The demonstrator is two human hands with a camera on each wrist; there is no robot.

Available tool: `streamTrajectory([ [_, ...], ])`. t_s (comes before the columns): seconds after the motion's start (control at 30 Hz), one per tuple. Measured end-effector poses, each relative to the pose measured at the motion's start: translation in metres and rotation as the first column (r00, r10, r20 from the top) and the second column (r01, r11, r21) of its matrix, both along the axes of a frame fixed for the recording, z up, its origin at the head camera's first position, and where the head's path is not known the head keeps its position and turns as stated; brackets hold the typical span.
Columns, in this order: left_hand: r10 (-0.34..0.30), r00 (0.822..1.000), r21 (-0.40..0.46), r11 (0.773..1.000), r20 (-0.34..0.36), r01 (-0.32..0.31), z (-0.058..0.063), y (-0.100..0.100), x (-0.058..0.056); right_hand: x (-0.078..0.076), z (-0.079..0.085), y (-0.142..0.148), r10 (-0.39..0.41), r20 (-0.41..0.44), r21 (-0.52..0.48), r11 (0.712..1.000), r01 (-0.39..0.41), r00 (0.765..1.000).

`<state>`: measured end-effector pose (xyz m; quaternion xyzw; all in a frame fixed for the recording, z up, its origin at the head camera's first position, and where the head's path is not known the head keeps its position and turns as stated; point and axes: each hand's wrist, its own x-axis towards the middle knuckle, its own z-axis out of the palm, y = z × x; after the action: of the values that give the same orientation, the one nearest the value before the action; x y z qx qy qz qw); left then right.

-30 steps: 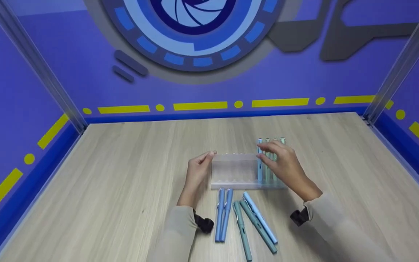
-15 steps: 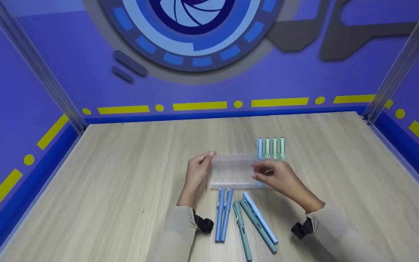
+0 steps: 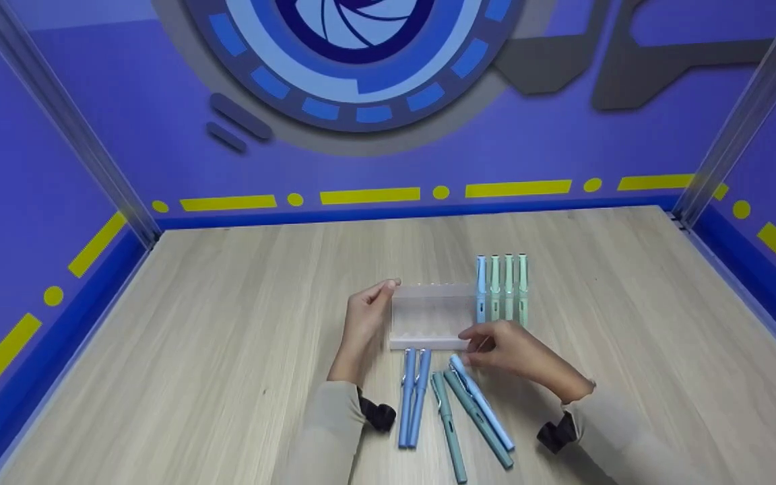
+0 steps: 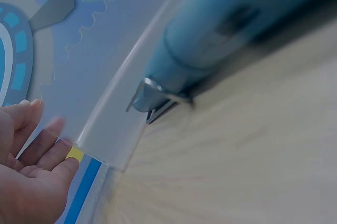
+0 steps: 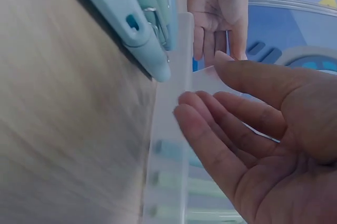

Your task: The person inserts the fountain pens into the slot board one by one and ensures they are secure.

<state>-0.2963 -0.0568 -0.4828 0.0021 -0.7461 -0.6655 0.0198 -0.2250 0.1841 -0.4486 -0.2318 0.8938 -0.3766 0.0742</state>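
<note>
My left hand (image 3: pixel 369 313) pinches the left end of a translucent pen rack (image 3: pixel 428 313), thumb in front. One light blue pen (image 3: pixel 481 273) and three mint green pens (image 3: pixel 509 273) stand side by side in the rack's right part. My right hand (image 3: pixel 512 353) hovers low before the rack, thumb and fingers parted and holding nothing. Its fingertips are right at the clip end of a loose light blue pen (image 3: pixel 489 411). In the right wrist view, that light blue pen (image 5: pixel 126 21) lies just beyond the curved fingers (image 5: pixel 205 140).
Two blue pens (image 3: pixel 413 401) lie side by side in front of the rack's left part. Two dark teal pens (image 3: pixel 450 431) lie between them and the loose light blue one. A patterned blue wall (image 3: pixel 361 168) rises behind the wooden table (image 3: pixel 246 303).
My right hand has left the standing light blue pen and moved down toward the loose pens in front. My left hand stays on the rack, which has not moved.
</note>
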Motion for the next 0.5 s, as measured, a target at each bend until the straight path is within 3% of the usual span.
streamTrajectory([
  [0.2, 0.006, 1.0, -0.002, 1.0, 0.007, -0.006, 0.0002, 0.0005, -0.0003, 0.0007, -0.0046, -0.0014, 0.012, 0.082, 0.019, 1.0, -0.013, 0.997],
  [0.5, 0.013, 1.0, -0.014, 1.0, 0.018, -0.013, 0.0018, 0.0011, 0.0013, 0.002, -0.0069, -0.0056, 0.01, 0.106, 0.045, 0.999, -0.015, 0.994],
])
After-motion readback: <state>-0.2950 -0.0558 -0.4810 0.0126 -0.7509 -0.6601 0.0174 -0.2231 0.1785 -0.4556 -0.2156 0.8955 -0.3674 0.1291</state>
